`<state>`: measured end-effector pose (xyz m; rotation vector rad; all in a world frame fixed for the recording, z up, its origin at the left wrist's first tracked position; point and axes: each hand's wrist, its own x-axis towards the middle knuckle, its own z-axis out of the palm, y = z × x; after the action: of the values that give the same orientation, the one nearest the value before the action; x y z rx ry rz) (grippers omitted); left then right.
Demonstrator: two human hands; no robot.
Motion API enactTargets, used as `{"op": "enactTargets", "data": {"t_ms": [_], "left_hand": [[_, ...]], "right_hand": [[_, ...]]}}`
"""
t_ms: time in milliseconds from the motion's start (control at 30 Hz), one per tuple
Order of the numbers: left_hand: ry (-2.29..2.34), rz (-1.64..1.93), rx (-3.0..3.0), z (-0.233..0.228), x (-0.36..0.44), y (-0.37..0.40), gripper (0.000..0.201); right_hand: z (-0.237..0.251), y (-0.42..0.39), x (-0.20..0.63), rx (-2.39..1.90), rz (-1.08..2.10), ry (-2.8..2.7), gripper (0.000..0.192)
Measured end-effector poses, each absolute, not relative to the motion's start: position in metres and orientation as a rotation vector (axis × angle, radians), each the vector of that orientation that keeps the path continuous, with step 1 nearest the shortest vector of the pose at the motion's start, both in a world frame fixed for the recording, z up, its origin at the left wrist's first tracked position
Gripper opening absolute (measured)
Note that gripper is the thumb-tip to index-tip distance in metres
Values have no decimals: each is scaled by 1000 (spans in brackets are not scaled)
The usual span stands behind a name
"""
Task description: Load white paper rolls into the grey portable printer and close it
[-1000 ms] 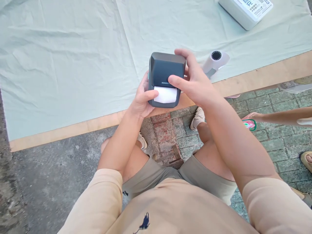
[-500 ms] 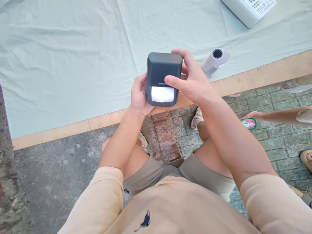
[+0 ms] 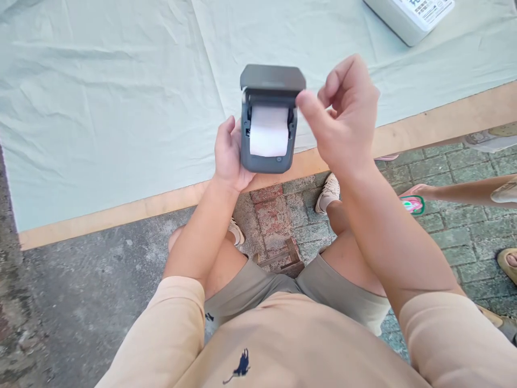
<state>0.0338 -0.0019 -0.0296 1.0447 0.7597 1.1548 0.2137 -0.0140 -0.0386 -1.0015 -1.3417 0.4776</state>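
Cradling the small dark grey plastic label printer [image 3: 267,143] above the bench's [image 3: 424,126] edge, the left hand [image 3: 229,159] has its grip wrapped around the body; its lid [image 3: 272,79] stands open over a white paper roll [image 3: 269,131], the right hand [image 3: 343,118] loosely curled beside it, holding nothing.

i see a label printer [image 3: 267,156] in matt dark grey plastic, its paper roll [image 3: 269,131] smooth and white. the cloth [image 3: 121,97] under it is pale green, creased and matt, lying on a bare wooden board [image 3: 161,203]. the white box [image 3: 407,19] looks like smooth plastic with a printed paper label.
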Motion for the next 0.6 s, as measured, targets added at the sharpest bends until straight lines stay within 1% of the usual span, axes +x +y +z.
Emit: {"op": "enactTargets", "data": {"t_ms": [33, 100, 167, 200, 267, 333, 367, 433, 500, 600], "left_hand": [[750, 1117, 1077, -29, 33, -3, 59], [752, 1049, 1137, -29, 32, -7, 64], [757, 1028, 1191, -30, 31, -9, 62], [754, 1026, 1208, -31, 31, -10, 59], [750, 1042, 1213, -32, 30, -11, 55], [752, 1057, 1216, -34, 30, -11, 55], [754, 1054, 1224, -35, 30, -11, 56], [752, 1038, 1252, -37, 30, -11, 60], [740, 1028, 1274, -38, 30, -11, 63], [717, 1034, 1289, -41, 30, -11, 60]], "right_hand": [[-37, -14, 212, -984, 442, -1316, 46], [-33, -17, 209, -887, 466, -1328, 41], [-29, -20, 209, -814, 495, -1383, 29], [-27, -22, 210, -821, 467, -1423, 28], [-23, -25, 214, -942, 401, -1567, 29], [-21, -27, 219, -1103, 400, -1719, 25], [-19, -29, 221, -1159, 433, -1767, 25], [-18, -31, 225, -1225, 481, -1811, 33], [-17, -34, 227, -1269, 442, -1848, 43], [-15, -37, 224, -1415, 328, -1963, 43]]}}
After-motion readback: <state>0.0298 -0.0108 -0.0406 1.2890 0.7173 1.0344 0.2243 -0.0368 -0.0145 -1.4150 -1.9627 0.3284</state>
